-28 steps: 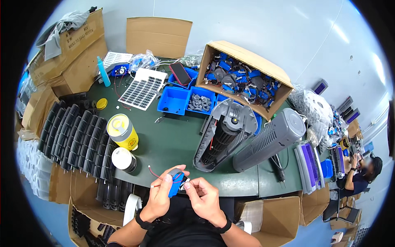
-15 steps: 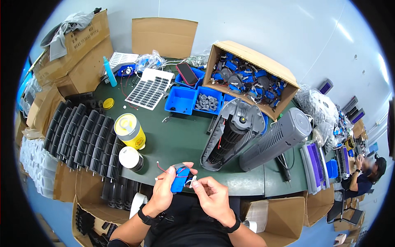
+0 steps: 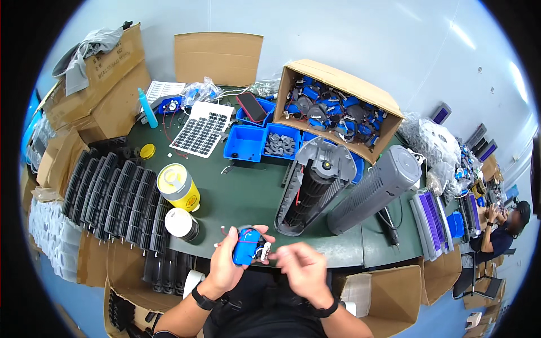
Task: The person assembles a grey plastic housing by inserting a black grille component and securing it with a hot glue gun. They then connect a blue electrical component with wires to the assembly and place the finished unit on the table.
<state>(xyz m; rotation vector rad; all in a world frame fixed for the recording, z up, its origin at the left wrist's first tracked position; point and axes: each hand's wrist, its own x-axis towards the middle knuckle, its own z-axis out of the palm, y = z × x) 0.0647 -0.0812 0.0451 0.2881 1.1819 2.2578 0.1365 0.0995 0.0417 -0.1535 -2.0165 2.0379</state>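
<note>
Low in the middle, over the table's front edge, my left hand (image 3: 221, 268) grips a small blue part (image 3: 244, 252) with thin red wires across it. A white piece, possibly a plug, shows at the part's right end. My right hand (image 3: 307, 271) is just right of that end, fingers bent and smeared by motion; whether they pinch anything cannot be made out. Beyond the hands stands an open grey tower housing (image 3: 291, 194) with a black ribbed roller inside. A second, closed grey tower housing (image 3: 375, 191) leans at its right.
Black rollers (image 3: 112, 194) lie in a row at left, beside a yellow container (image 3: 179, 188) and a white-lidded jar (image 3: 181, 224). Blue bins (image 3: 243, 142) stand at the back near a carton (image 3: 344, 84) of blue and grey parts. A power screwdriver (image 3: 389, 225) lies right. A co-worker (image 3: 499, 234) sits far right.
My right hand has moved right, away from the wires at the blue part's end. The blue part is turned a little, with more of its blue face showing. My left hand keeps its hold.
</note>
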